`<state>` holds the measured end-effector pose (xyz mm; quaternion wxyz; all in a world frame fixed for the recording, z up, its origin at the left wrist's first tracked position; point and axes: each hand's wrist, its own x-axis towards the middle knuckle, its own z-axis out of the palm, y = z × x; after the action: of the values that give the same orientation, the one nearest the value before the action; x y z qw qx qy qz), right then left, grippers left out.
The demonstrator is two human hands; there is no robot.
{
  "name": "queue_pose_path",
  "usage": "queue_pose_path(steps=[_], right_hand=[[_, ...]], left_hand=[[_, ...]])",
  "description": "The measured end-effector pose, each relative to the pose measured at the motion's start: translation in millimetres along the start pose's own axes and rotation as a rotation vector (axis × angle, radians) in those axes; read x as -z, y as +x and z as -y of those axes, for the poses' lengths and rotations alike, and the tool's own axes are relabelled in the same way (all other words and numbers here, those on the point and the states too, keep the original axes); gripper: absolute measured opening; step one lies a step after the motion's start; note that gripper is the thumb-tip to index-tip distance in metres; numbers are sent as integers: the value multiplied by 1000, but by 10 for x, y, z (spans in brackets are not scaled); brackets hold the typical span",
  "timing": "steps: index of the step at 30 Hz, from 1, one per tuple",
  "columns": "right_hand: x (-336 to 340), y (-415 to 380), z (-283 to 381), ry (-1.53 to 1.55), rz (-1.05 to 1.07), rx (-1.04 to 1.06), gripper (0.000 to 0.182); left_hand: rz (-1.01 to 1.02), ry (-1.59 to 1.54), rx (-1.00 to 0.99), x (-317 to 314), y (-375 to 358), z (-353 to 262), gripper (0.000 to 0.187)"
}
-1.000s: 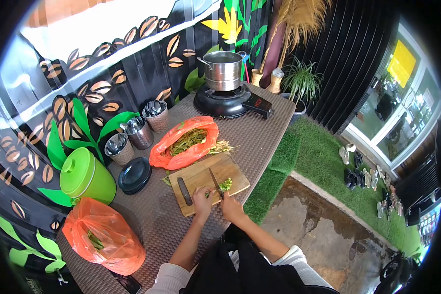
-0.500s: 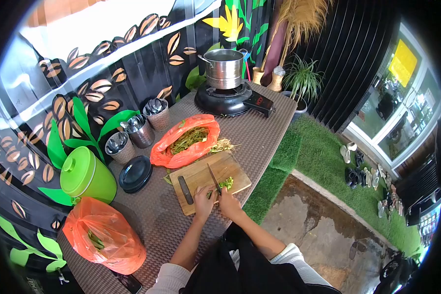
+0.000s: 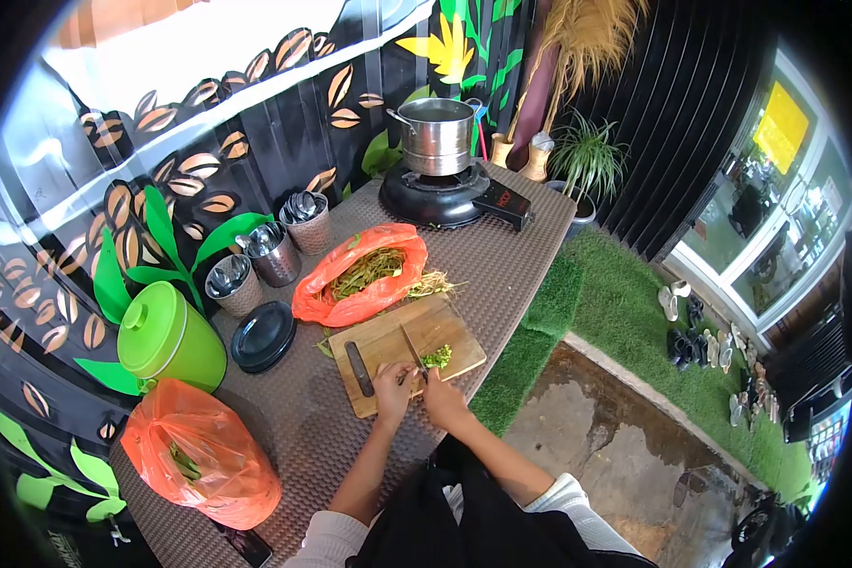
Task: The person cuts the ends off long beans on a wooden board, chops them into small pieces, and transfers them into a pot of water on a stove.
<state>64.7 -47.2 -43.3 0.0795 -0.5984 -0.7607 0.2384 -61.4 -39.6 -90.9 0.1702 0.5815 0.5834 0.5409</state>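
On the wooden cutting board lies a small heap of chopped green vegetable. My right hand grips the handle of a knife, whose blade points away from me across the board. Just left of the blade, my left hand rests on the board with curled fingers; what they pinch is mostly hidden beneath them. Beyond the board is an open orange plastic bag full of long green stalks or pods. Pale roots or stems lie beside this bag.
A pot stands on a black portable stove at the far end. Leftward are cutlery cups, dark plates, a green lidded bucket, another orange bag and a phone. The table edge is at right.
The chopped green heap sits a little more spread beside the blade. Both hands keep nearly the same place, with the knife shifted only slightly.
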Motion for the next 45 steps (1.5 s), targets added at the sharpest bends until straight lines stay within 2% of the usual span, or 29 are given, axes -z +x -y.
queue_pose_path(steps=[3, 7, 9, 12, 18, 21, 22, 24, 27, 30, 34, 37, 41, 45], right_hand=[[-58, -132, 110, -16, 16, -95, 31], [-124, 102, 11, -3, 49, -100, 28], [-105, 219, -98, 45, 1, 13, 26], [-56, 156, -140, 51, 20, 31, 25], [-72, -25, 107, -9, 39, -100, 24], [-75, 203, 0, 39, 37, -37, 22], [-59, 204, -38, 39, 35, -36, 22], [-9, 182, -77, 44, 16, 58, 19], [-31, -32, 6, -20, 10, -6, 17], [-76, -90, 126, -41, -18, -74, 18], [-154, 113, 6, -40, -25, -12, 20], [-188, 91, -47, -26, -45, -39, 24], [-151, 78, -93, -21, -48, -82, 22], [-38, 59, -77, 34, -31, -2, 22]], left_hand=[[2, -34, 53, -4, -17, -4, 21], [14, -47, 53, -5, -39, -4, 21], [-9, -6, -3, -25, -40, 25, 22], [-7, -78, 30, -45, -45, 81, 21], [38, -15, 71, 26, -21, -15, 20], [9, -28, 116, 11, -32, -46, 21], [9, -27, 114, 2, -30, -50, 21], [4, 104, -23, -7, -41, -36, 23], [4, 39, 11, 15, -49, 2, 25], [74, 32, 35, 58, -20, 36, 27], [59, -81, 106, 48, -27, 46, 27], [-2, 55, 99, 74, -36, -48, 28], [-5, 37, 115, -5, -41, 53, 22], [39, 55, 36, -32, 29, 70, 16]])
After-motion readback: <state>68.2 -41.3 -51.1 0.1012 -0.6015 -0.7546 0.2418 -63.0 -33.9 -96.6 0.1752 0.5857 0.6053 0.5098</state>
